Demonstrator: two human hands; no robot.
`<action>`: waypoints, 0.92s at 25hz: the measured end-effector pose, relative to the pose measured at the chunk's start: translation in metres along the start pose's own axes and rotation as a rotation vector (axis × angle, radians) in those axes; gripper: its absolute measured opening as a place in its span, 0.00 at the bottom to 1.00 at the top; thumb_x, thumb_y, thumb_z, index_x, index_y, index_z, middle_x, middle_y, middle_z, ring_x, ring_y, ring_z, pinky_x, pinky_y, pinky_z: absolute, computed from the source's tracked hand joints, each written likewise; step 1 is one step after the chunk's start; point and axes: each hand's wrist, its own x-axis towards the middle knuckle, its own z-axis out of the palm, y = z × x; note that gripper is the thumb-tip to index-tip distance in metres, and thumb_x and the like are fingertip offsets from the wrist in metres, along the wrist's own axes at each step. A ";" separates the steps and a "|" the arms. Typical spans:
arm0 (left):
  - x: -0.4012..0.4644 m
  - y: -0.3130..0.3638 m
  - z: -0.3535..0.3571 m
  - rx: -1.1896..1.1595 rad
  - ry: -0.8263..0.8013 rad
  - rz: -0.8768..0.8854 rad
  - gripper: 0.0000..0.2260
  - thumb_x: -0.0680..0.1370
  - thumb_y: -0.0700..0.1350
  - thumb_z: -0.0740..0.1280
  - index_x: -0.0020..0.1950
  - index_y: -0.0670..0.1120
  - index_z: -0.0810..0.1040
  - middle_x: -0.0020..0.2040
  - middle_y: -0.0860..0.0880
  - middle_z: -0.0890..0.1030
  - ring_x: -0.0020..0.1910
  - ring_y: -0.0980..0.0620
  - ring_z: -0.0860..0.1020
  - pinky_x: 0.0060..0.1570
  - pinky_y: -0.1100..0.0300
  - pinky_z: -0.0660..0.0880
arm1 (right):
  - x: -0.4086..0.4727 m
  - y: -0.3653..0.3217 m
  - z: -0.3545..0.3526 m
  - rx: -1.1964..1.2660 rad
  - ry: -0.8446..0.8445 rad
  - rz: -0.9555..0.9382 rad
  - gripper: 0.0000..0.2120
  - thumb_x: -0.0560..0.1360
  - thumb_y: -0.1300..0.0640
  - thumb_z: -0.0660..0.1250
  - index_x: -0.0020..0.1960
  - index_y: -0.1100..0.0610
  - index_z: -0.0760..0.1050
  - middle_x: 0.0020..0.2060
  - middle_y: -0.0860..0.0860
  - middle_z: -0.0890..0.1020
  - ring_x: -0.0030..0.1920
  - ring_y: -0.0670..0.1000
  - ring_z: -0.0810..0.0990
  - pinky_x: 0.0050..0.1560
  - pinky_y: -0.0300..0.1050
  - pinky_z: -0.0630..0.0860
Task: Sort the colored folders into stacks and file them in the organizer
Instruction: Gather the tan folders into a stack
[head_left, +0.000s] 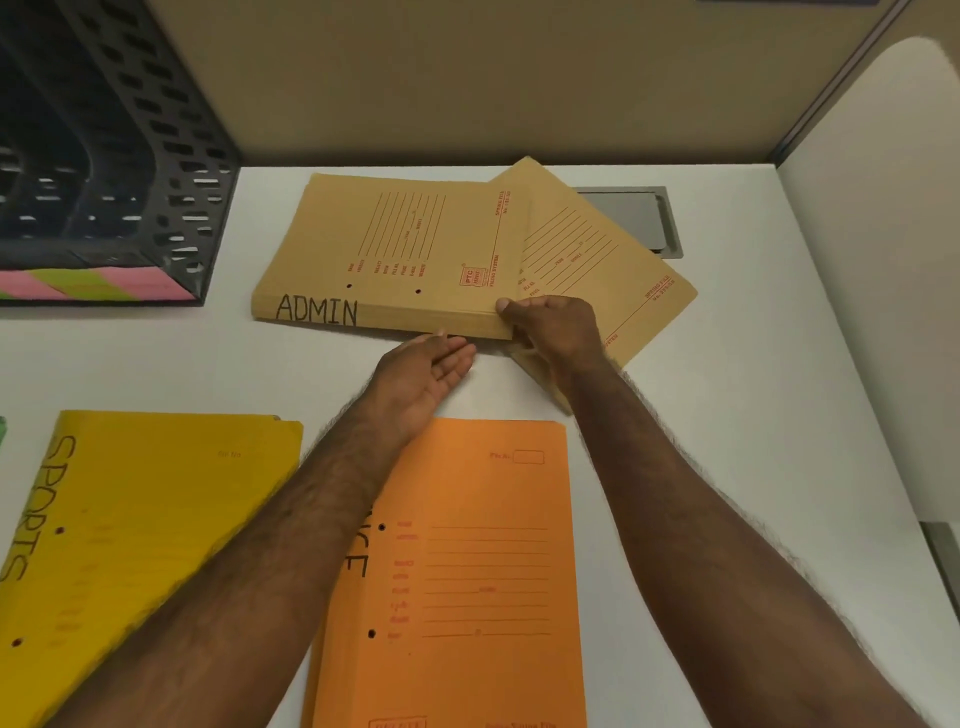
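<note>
A thick stack of brown folders (395, 249) marked ADMIN lies at the back middle of the white desk. A second brown folder (608, 270) sits skewed under its right side. My right hand (556, 332) grips the stack's near right corner, thumb on top. My left hand (431, 369) lies palm up at the stack's near edge, fingertips touching it, holding nothing. A yellow folder stack (156, 519) marked SPORTS is at the near left. An orange folder stack (467, 571) lies at the near middle, partly under my left forearm.
A black perforated organizer (171, 130) stands at the back left, with pink and green folders (93, 285) in its bottom tray. A grey cable hatch (654, 218) is set in the desk behind the brown folders. Partition walls close the back and right.
</note>
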 end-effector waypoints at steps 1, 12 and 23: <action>-0.002 0.000 0.000 -0.010 -0.004 0.004 0.14 0.85 0.37 0.65 0.70 0.33 0.72 0.63 0.34 0.81 0.60 0.40 0.84 0.61 0.51 0.81 | -0.006 0.000 -0.003 0.084 -0.031 0.001 0.12 0.71 0.55 0.83 0.44 0.62 0.85 0.39 0.57 0.89 0.40 0.57 0.89 0.38 0.48 0.86; -0.086 -0.012 0.016 -0.130 -0.084 0.112 0.11 0.81 0.42 0.72 0.63 0.41 0.79 0.61 0.38 0.85 0.61 0.42 0.83 0.57 0.48 0.84 | -0.160 0.021 -0.016 -0.113 0.043 -0.429 0.09 0.75 0.48 0.79 0.44 0.52 0.83 0.41 0.48 0.85 0.42 0.46 0.82 0.42 0.34 0.78; -0.213 -0.047 -0.016 0.139 -0.307 0.400 0.13 0.82 0.43 0.71 0.67 0.45 0.77 0.58 0.46 0.87 0.56 0.48 0.87 0.51 0.54 0.85 | -0.316 0.055 -0.055 -0.075 0.183 -0.513 0.14 0.73 0.37 0.78 0.46 0.47 0.83 0.44 0.44 0.87 0.45 0.46 0.85 0.44 0.40 0.83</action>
